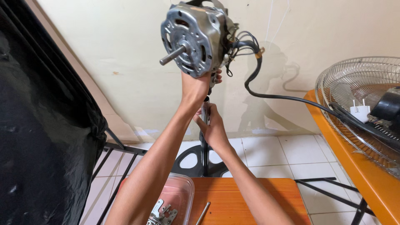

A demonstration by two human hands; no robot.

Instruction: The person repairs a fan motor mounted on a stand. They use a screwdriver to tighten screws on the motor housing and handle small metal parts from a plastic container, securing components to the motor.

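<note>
Above the stool, left hand (195, 89) fingers cup the fan motor (195, 38) (shaft bare); right hand (213, 127) fingers wrap the pole (204, 143).

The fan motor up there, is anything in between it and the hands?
No. The left hand grips the fan motor from below, touching it directly. The right hand sits just beneath, wrapped around the metal pole. The black cable hangs off to the side.
</note>
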